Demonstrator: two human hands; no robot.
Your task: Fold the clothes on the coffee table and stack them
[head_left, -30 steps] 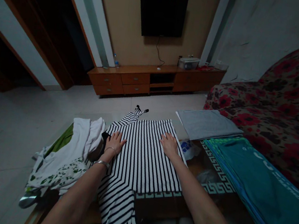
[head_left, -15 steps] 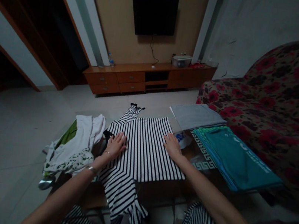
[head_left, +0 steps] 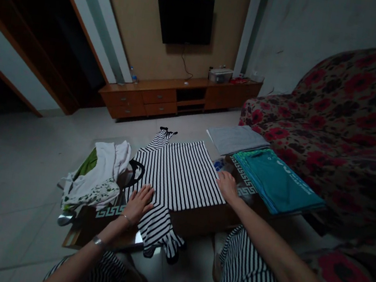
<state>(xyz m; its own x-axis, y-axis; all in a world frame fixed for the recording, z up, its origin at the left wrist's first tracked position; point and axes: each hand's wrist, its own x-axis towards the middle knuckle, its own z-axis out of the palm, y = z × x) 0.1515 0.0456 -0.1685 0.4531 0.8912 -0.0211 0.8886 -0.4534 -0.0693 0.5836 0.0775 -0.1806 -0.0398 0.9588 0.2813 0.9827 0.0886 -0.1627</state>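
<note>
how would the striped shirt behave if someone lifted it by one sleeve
The striped shirt looks floppy: its near sleeve bunches and droops past the table edge. It is probably light for its spread, since it lies so flat. Lifted that way, the rest would likely sag, as no stiff part shows.

Laden Left, Middle and Right

See a dark table [head_left: 85, 228], low, with a pale key pattern [head_left: 108, 213] bare at near left and again toward the right. Across the middle, carries a striped shirt [head_left: 183, 175] laid flat, with collar to the left and hem to the right; past the near edge, lets one sleeve drop. At left, bears a white heap [head_left: 109, 162], leaf-printed at its near end, with green cloth [head_left: 88, 164] along its left side. At right, holds a teal stack [head_left: 277, 180], folded and lettered in white; just beyond it, at far right, a folded grey cloth [head_left: 237, 139]. Between shirt and stack, shows part of a blue-marked bag [head_left: 220, 164].
</note>
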